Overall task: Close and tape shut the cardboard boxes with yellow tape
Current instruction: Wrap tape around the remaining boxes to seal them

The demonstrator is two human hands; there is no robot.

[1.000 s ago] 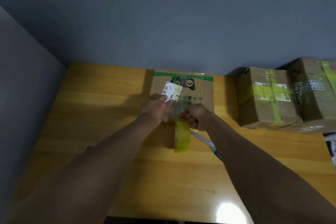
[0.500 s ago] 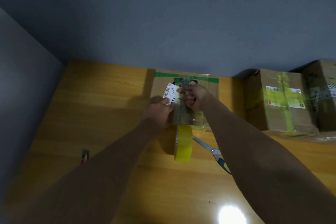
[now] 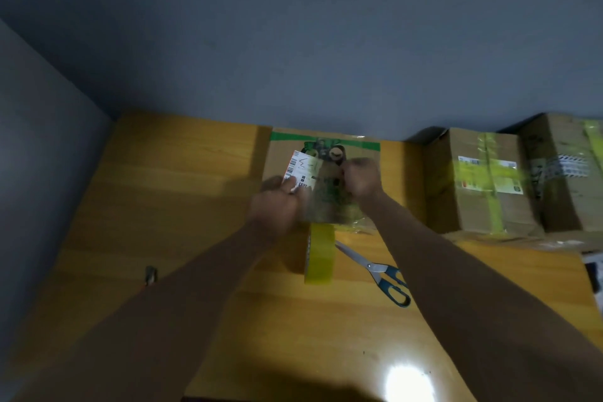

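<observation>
**A:** Where's the strip relative to the grip?

**B:** Right hand (image 3: 360,178) is fisted, apparently pinching the free end of the translucent yellow tape strip (image 3: 329,202) over the flat brown cardboard box with the green printed band (image 3: 365,147). Strip's long axis runs near-to-far, from the yellow tape roll (image 3: 320,254) standing on edge just at the box's near edge, up across the top toward the fist.

**A:** Left?

**B:** Left hand (image 3: 277,202) sits at the box's near-left part, fingers touching the white barcode label (image 3: 301,170). Whether it presses the strip or only steadies the box, I can't tell.

**A:** So which hand is nearer the roll?

**B:** Left. My read: right leads the pull toward the far edge, left anchors the near end.

**A:** Cutting?

**B:** Steel scissors with blue handles (image 3: 375,268) lie on the yellow wooden table (image 3: 195,173) just right of the roll, blades pointing at the box.

**A:** Blind spots?

**B:** Flap seam is hidden under hands and strip. Fingertips blurred. Two brown cardboard boxes crossed with yellow tape (image 3: 483,183) sit well to the right, the farther one cut off by the frame.
</observation>
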